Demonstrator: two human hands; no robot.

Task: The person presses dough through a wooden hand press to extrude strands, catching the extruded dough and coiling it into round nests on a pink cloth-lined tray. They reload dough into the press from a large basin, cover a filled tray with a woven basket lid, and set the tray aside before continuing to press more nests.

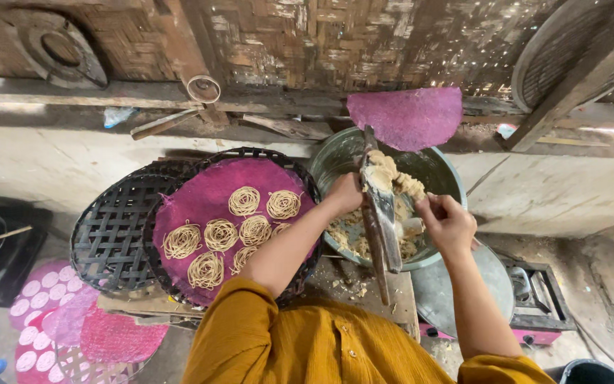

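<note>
— What have you got in front of you?

— A round metal basin (335, 160), dull grey-green, holding pale, crumbly, lumpy dough (401, 186). Across its rim lies a long, narrow press (380, 213) of wood and metal, smeared with the same dough and heaped with it at the far end.

— And your hands?

— My left hand (347, 192) is curled round the press near its upper part, wrist bent inward, forearm coming up across the tray. My right hand (448, 222) is over the basin's right side, fingers pinched closed on a bit of dough or a small tool; I cannot tell which. Both mustard-yellow sleeves (250, 320) are pushed up to the elbow.

— What's on the left?

— A round woven tray (119, 227) of dark crossed strips, open lattice. Overlapping it is another, covered with a coarse magenta mesh mat (211, 186), and on that lie flat coils of thin beige noodle strands (219, 234), each a small round nest, just beside one another.

— Anything else pink?

— One more magenta mat (406, 116) leans on the ledge behind the basin. Lower left, a stack of mats (58, 313), some with pale round spots. The wall (321, 35) is plaited bamboo, brown and worn.
</note>
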